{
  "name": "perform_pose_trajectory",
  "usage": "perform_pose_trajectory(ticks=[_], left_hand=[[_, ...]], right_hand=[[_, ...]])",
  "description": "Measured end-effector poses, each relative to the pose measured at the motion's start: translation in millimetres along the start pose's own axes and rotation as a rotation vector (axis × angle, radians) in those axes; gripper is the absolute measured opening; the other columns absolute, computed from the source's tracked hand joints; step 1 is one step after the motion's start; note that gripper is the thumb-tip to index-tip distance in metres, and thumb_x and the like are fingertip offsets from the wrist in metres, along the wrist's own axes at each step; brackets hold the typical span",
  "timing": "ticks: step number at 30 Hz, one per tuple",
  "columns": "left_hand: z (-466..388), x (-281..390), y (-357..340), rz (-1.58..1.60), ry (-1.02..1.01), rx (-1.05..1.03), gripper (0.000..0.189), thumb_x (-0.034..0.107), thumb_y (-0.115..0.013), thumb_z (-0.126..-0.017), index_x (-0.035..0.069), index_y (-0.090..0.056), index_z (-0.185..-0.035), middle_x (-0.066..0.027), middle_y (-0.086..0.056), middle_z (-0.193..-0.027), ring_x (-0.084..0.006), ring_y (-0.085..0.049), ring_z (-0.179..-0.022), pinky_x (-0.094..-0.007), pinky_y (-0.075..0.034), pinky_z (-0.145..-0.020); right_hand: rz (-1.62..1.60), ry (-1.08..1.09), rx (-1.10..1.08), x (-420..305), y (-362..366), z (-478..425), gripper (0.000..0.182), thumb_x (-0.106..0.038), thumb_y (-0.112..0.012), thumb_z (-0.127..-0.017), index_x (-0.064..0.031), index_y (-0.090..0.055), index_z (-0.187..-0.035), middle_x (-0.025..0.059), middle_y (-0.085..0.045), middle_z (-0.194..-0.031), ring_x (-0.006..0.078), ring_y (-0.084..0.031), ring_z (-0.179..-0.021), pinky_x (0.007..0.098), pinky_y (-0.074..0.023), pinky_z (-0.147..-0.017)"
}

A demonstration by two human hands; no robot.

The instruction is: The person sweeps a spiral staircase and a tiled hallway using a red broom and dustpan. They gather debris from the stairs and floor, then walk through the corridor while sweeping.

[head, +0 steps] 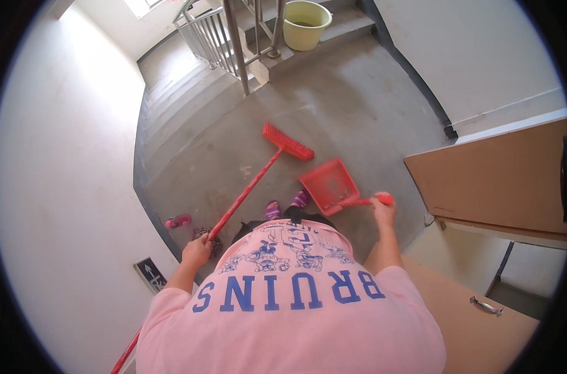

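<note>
My left hand (196, 251) grips the red handle of a push-style broom (248, 189). Its red bristle head (288, 141) is out ahead of my feet, over the grey floor. My right hand (383, 210) is closed around the short red handle of a dustpan (331, 184). Some greyish debris lies in the pan, too blurred to identify. The pan's mouth faces toward the broom head, with a gap between them. My feet in purple sandals (273, 210) stand just left of the pan.
Stairs (171, 121) descend at the left beside a metal railing (241, 61). A yellow-green bucket (307, 25) sits on the steps going up. A pink bottle (178, 220) and a mop head (201, 235) are by the left wall. Wooden doors (494, 173) stand at right.
</note>
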State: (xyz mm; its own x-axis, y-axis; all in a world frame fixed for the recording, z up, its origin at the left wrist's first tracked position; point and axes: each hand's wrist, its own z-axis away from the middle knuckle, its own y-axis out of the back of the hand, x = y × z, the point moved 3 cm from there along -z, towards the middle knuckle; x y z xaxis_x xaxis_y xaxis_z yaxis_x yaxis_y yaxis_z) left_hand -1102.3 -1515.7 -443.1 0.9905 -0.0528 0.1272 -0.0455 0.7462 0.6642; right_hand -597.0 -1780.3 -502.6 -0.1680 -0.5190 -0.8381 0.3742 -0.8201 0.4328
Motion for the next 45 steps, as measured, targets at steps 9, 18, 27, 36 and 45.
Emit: perform_pose_trajectory(ticks=[9, 18, 27, 36, 45], left_hand=[[-8, -46, -11, 0.468, 0.049, -0.021, 0.037, 0.030, -0.054, -0.083, 0.021, -0.058, -0.119, -0.0099, -0.065, -0.081, -0.0182, -0.062, -0.068, -0.0310, -0.048, -0.064], [-79, 32, -15, 0.397, -0.015, 0.160, 0.041, 0.029, -0.045, -0.086, 0.009, -0.054, -0.121, -0.0228, -0.058, -0.110, -0.0365, -0.052, -0.108, -0.0405, -0.041, -0.091], [4, 16, -78, 0.740, 0.092, -0.092, 0.028, 0.020, -0.046, -0.087, 0.013, -0.061, -0.109, -0.0038, -0.046, -0.051, -0.0134, -0.040, -0.032, -0.0288, -0.029, -0.028], [65, 15, -107, 0.740, 0.082, -0.157, 0.037, 0.018, -0.055, -0.084, 0.008, -0.058, -0.119, 0.0003, -0.057, -0.070, -0.0065, -0.050, -0.058, -0.0222, -0.040, -0.053], [63, 122, -48, -0.017, -0.261, 0.012, 0.042, 0.032, -0.053, -0.083, 0.017, -0.054, -0.122, -0.0219, -0.063, -0.090, -0.0343, -0.063, -0.088, -0.0383, -0.048, -0.075]], right_hand=[[-0.057, 0.029, -0.033, -24, -8, 6, 0.016, -0.001, -0.066, -0.069, -0.0076, -0.060, -0.083, 0.0010, -0.055, -0.065, 0.0095, -0.051, -0.055, 0.0231, -0.0411, -0.048], [-0.006, 0.052, -0.055, -23, -3, 0, 0.020, -0.002, -0.068, -0.069, -0.0073, -0.059, -0.087, 0.0011, -0.055, -0.066, 0.0094, -0.052, -0.056, 0.0231, -0.0428, -0.050], [-0.051, 0.010, -0.048, 26, 43, -2, 0.018, -0.010, -0.069, -0.068, -0.0036, -0.062, -0.083, 0.0039, -0.060, -0.084, 0.0148, -0.055, -0.081, 0.0283, -0.0443, -0.075], [0.011, 0.205, 0.051, 71, 90, 2, 0.013, -0.004, -0.066, -0.073, -0.0066, -0.060, -0.084, -0.0006, -0.054, -0.068, 0.0077, -0.050, -0.058, 0.0220, -0.0397, -0.051], [0.071, 0.081, 0.176, 97, 150, 35, 0.015, -0.006, -0.068, -0.069, -0.0053, -0.061, -0.083, 0.0004, -0.056, -0.071, 0.0094, -0.053, -0.062, 0.0240, -0.0423, -0.055]])
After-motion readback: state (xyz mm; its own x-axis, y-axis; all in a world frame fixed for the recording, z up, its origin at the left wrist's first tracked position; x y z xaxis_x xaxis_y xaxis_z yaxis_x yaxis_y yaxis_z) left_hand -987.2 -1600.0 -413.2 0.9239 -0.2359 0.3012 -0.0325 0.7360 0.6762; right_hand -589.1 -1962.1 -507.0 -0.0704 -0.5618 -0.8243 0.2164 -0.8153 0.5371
